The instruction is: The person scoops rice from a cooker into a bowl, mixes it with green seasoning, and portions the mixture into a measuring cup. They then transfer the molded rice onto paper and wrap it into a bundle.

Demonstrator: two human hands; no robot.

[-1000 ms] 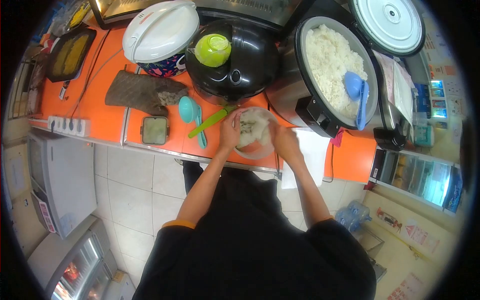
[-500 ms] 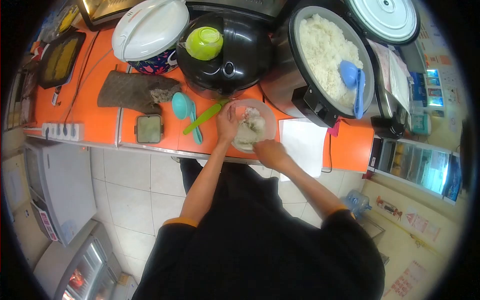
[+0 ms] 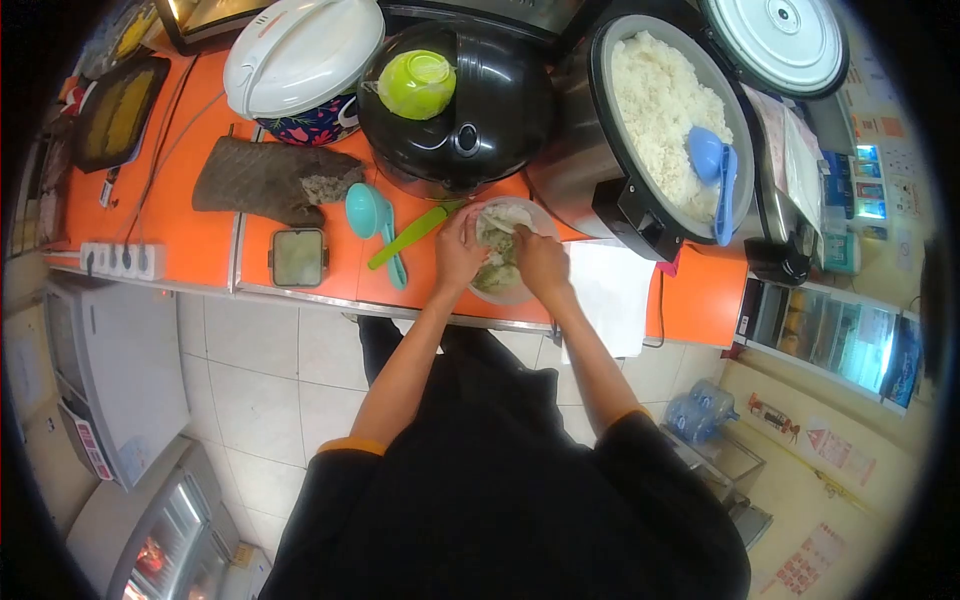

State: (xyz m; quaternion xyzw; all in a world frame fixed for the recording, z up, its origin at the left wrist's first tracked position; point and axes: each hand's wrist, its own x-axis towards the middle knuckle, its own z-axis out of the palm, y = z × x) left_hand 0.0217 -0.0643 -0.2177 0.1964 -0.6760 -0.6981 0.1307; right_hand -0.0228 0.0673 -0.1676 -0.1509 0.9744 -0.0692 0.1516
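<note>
A pale pinkish bowl (image 3: 514,296) sits near the front edge of the orange counter. White and greenish soft food (image 3: 497,268) lies inside it, perhaps rice. My left hand (image 3: 460,252) is closed around the bowl's left side. Reaching over from the right, my right hand (image 3: 543,264) has its fingertips bunched inside the bowl at a whitish fold; what they pinch is too small to make out. Just left of the bowl lie a green-handled utensil (image 3: 408,240) and a turquoise ladle (image 3: 366,210).
An opened rice cooker (image 3: 640,190) full of rice, with a blue scoop (image 3: 712,165), stands at right. Behind the bowl is a black lidded cooker (image 3: 500,90) topped by a green bowl (image 3: 416,85). White paper (image 3: 610,300), a grey cloth (image 3: 250,180) and a small square container (image 3: 298,258) lie nearby.
My right hand has moved from the bowl's lower right rim up and inward over the bowl. My left hand stays at the left side. The food's surface looks shifted, with more green showing.
</note>
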